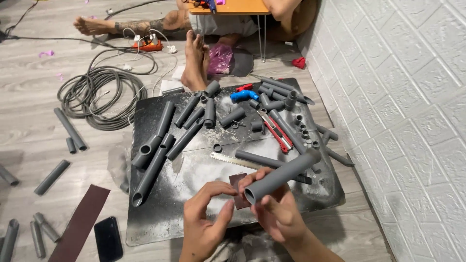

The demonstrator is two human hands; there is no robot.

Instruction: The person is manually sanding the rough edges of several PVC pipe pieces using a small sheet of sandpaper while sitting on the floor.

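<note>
On the floor, far left: loose grey pipe offcuts (52,177) lay scattered.
Left hand (206,216): fingers curled, pinching a small brown sandpaper piece (238,190).
Right hand (275,208): gripped the grey pipe (281,176) near its open end, above the dusty black board (160,213).
Doing it well: probably keep the pipe steady and rub evenly around the rim.

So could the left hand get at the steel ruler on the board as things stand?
Probably yes. The left hand holds at most the small sandpaper piece and sits just below the ruler, whose near end lies bare on the board. The pipe in the right hand crosses only its far end.
</note>
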